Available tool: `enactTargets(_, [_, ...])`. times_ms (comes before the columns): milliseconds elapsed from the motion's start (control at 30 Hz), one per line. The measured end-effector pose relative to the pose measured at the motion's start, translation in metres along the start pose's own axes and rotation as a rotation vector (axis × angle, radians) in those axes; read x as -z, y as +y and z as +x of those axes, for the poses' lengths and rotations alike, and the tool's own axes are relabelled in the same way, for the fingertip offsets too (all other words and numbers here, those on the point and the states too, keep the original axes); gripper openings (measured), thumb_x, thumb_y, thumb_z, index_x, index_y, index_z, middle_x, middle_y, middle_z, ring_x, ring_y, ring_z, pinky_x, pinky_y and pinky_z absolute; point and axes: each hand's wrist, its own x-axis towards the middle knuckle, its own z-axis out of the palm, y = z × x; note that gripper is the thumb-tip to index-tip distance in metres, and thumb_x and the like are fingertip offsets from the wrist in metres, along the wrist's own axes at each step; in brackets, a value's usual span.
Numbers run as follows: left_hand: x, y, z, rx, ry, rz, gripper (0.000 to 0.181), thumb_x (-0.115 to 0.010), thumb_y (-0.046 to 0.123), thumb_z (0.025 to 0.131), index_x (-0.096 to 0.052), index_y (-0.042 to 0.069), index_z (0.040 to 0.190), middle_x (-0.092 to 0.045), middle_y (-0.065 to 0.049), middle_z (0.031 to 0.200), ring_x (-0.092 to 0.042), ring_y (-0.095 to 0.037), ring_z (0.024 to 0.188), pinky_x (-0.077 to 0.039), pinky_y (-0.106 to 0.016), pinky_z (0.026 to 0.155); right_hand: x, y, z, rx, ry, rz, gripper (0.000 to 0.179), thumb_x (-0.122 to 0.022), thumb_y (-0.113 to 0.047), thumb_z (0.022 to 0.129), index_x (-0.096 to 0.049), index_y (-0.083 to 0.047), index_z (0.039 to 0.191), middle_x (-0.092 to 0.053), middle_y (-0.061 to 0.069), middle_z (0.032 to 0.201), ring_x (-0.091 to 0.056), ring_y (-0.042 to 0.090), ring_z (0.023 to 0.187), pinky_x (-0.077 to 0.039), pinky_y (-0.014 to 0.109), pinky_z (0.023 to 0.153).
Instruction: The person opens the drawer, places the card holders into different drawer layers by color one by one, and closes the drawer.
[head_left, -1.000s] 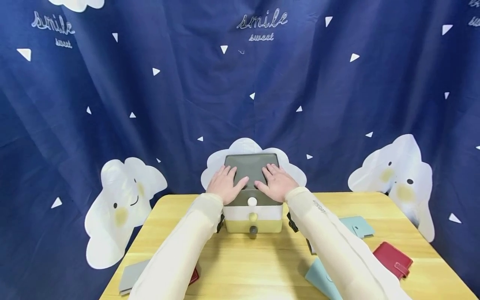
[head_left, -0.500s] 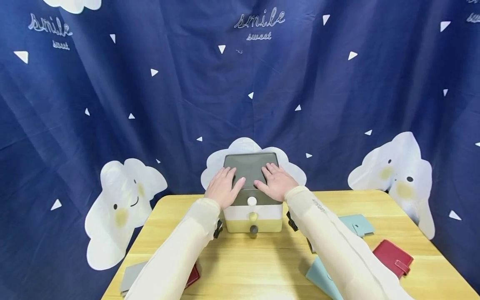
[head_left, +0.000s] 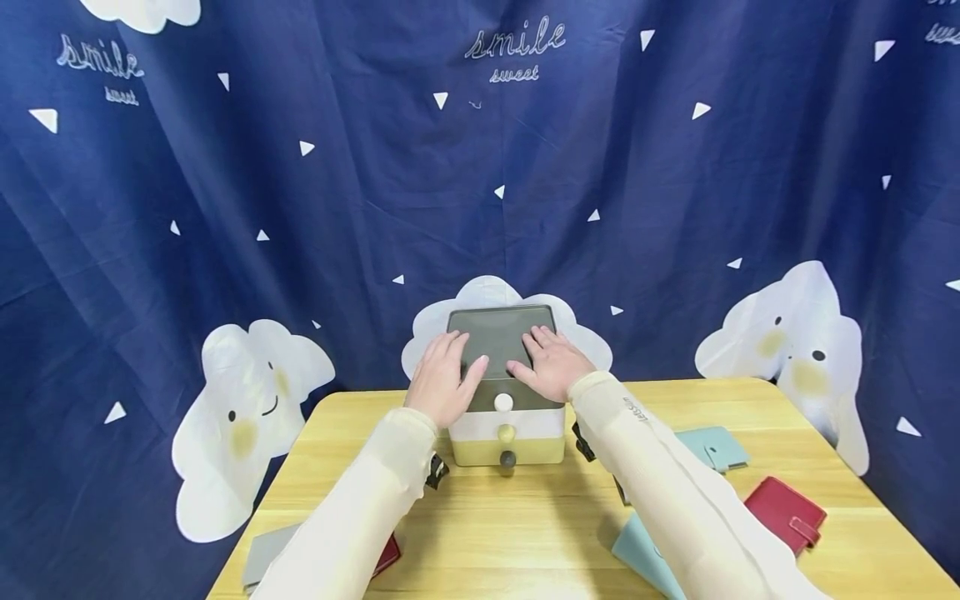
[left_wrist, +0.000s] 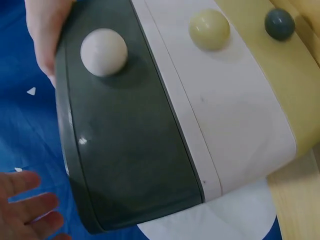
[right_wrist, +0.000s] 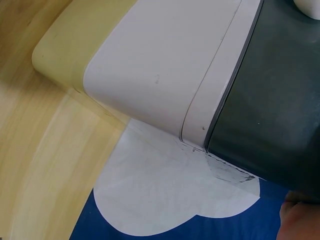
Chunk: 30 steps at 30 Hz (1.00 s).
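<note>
While my right hand (head_left: 555, 364) rests on the grey top (head_left: 498, 333) of the box (head_left: 480, 423) — fingers straight, gripping nothing — my left hand (head_left: 442, 382), fingers also extended and holding nothing, hangs by the left edge, seemingly clear of it. Box: one, upright, far side of the table (head_left: 510, 533); three tiers, faces flush. Knobs, none pinched: white (head_left: 503, 402), yellow (head_left: 506, 433), dark (head_left: 507, 459). Step in hand, I judge: steadying the box. Next move probably calls for lifting both palms evenly, without nudging it.
</note>
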Motion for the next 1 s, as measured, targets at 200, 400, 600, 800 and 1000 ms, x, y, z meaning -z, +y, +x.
enactTargets(200, [0.001, 0.008, -0.009, -0.022, 0.15, -0.045, 0.054, -0.041, 0.048, 0.092, -0.053, 0.007, 0.125, -0.049, -0.008, 0.124, -0.039, -0.024, 0.119, -0.032, -0.038, 0.097, 0.001, 0.001, -0.001, -0.008, -0.001, 0.005, 0.085, -0.018, -0.067, 0.088, -0.032, -0.002, 0.141, -0.024, 0.015, 0.147, -0.017, 0.028, 0.136, -0.01, 0.039, 0.109])
enactTargets(400, [0.002, 0.018, -0.019, -0.029, 0.264, -0.13, 0.043, -0.05, 0.041, 0.09, -0.06, 0.006, 0.114, -0.055, -0.005, 0.106, -0.047, -0.02, 0.093, -0.041, -0.033, 0.079, 0.001, 0.001, -0.002, -0.003, 0.004, 0.005, 0.084, -0.018, -0.066, 0.088, -0.033, -0.003, 0.141, -0.024, 0.015, 0.147, -0.017, 0.028, 0.136, -0.01, 0.04, 0.109])
enactTargets(600, [-0.003, 0.027, -0.03, -0.015, 0.309, -0.226, 0.037, -0.052, 0.038, 0.09, -0.063, 0.007, 0.108, -0.058, -0.003, 0.09, -0.051, -0.016, 0.069, -0.043, -0.027, 0.062, 0.0, 0.001, 0.0, 0.002, 0.013, -0.003, 0.084, -0.018, -0.066, 0.088, -0.033, -0.003, 0.141, -0.025, 0.015, 0.147, -0.017, 0.028, 0.136, -0.01, 0.039, 0.109])
enactTargets(800, [-0.014, 0.035, -0.039, 0.037, 0.313, -0.26, 0.039, -0.051, 0.043, 0.09, -0.065, 0.008, 0.101, -0.057, 0.005, 0.076, -0.051, -0.008, 0.062, -0.044, -0.024, 0.058, 0.0, 0.0, 0.0, 0.002, 0.012, -0.015, 0.083, -0.018, -0.066, 0.089, -0.033, -0.003, 0.141, -0.024, 0.015, 0.147, -0.017, 0.028, 0.136, -0.01, 0.039, 0.109])
enactTargets(1000, [-0.026, 0.04, -0.049, 0.098, 0.329, -0.305, 0.037, -0.053, 0.042, 0.09, -0.067, 0.008, 0.094, -0.055, 0.008, 0.069, -0.052, -0.005, 0.059, -0.045, -0.023, 0.057, 0.0, -0.001, -0.001, -0.003, 0.022, -0.001, 0.081, -0.021, -0.064, 0.089, -0.034, -0.002, 0.14, -0.026, 0.015, 0.146, -0.018, 0.028, 0.135, -0.01, 0.04, 0.109])
